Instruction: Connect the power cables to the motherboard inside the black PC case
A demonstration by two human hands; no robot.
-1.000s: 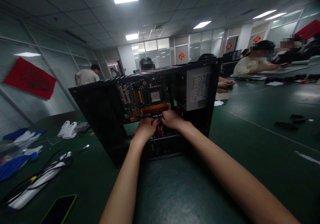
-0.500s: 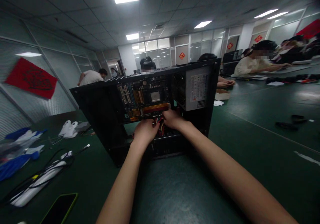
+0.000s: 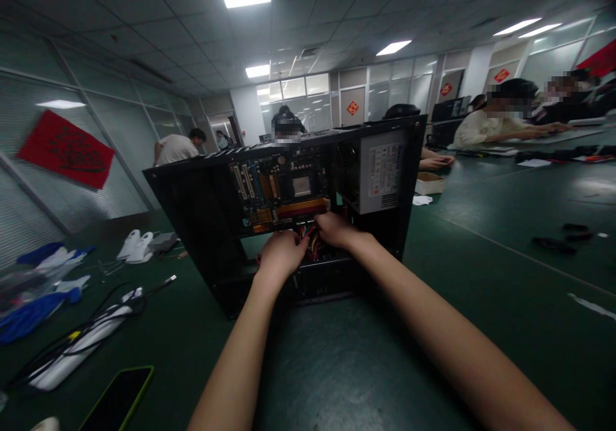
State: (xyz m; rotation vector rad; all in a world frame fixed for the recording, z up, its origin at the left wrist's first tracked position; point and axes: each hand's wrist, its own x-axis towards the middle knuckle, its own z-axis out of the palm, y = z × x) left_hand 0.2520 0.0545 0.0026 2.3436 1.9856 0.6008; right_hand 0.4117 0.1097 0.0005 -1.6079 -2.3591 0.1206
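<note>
The wires (image 3: 314, 250), red, yellow and of other colours, lie in a bunch in the lower part of the black case (image 3: 187, 210), just below the board (image 3: 283, 184). The left hand (image 3: 282, 253) is at the left side of this bunch, its fingers bent and touching the wires. The right hand (image 3: 335, 231) is at the upper right of them, just under the slots (image 3: 303, 210), with its fingers curled inward. The place is dark and the fingertips are partly hidden, so I cannot tell for either hand whether it grasps a wire firmly or only touches it. The case stands on the green table (image 3: 327, 360), its open side toward the person, and the power supply (image 3: 382, 171) sits in its upper right corner. On the table to the left are a white power strip (image 3: 81, 347) with a black cable (image 3: 103, 329) across it, a phone (image 3: 118, 399) with green edge and some blue plastic (image 3: 38, 315). To the right, beyond the case, there is a small box (image 3: 430, 185) near the hands of another person (image 3: 437, 160).
</note>
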